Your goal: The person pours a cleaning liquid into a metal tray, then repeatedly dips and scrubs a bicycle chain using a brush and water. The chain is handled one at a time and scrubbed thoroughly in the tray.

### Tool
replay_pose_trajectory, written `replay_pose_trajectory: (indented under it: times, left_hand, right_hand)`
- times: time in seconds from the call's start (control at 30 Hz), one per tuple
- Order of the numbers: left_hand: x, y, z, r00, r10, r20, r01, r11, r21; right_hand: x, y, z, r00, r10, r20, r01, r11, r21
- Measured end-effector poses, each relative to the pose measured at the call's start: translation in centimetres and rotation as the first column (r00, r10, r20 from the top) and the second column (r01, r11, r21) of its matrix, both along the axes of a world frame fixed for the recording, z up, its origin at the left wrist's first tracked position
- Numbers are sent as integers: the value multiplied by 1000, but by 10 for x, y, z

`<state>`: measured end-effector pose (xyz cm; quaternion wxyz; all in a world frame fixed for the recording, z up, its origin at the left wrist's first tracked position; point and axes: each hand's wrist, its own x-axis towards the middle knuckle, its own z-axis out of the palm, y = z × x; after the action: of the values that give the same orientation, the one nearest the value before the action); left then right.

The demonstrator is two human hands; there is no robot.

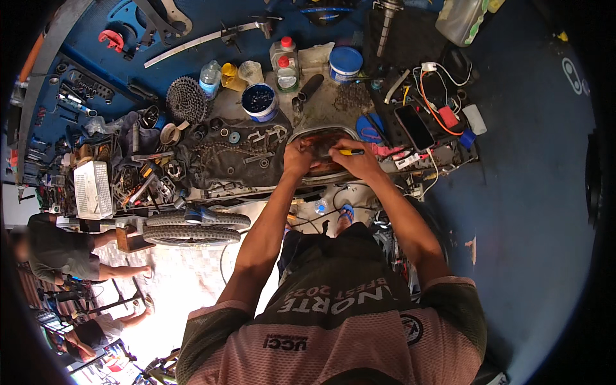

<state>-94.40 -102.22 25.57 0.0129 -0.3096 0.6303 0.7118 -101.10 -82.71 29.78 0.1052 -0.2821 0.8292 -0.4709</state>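
Over a metal tray (324, 127) with reddish-brown stained contents, both my hands are working at the bench's front edge. My right hand (360, 162) is closed around a slim tool with a yellow-and-black handle (351, 152), its tip directed left into the tray. At the tray's left side, my left hand (297, 158) has its fingers curled in; whatever they grip is hidden or too small to make out. Left of it lies a dark cloth (240, 172) with a chain and small metal parts on it.
An open tub of dark blue paste (260, 109), a sprocket cassette (186, 99) and bottles (285, 67) stand behind. On the right lies a phone (414, 127) among cables. A white basket (94, 189) sits left; bicycle wheels (192, 236) and other people (61, 247) are beyond.
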Motion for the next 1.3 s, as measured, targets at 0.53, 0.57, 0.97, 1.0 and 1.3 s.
replay_pose_trajectory:
  times: [0.53, 0.57, 0.97, 1.0, 1.3]
  left_hand:
    - [1, -1, -1, 992, 95, -85, -84, 989, 123]
    - [0, 1, 3, 992, 95, -88, -85, 990, 112]
    - [-8, -1, -41, 986, -106, -126, 52, 927, -373]
    - [-13, 6, -23, 987, -131, -93, 88, 926, -367]
    - [-4, 7, -15, 980, -76, -185, -3, 918, -396]
  right_hand:
    - [-25, 34, -8, 991, 17, -136, 8, 984, 180]
    - [-25, 33, -9, 989, -8, -150, 38, 979, 202]
    - [-1, -22, 9, 952, -265, 153, 268, 963, 0]
    - [-18, -2, -30, 973, -229, 33, 230, 971, -62]
    - [-6, -11, -12, 935, -260, 243, 271, 963, -13]
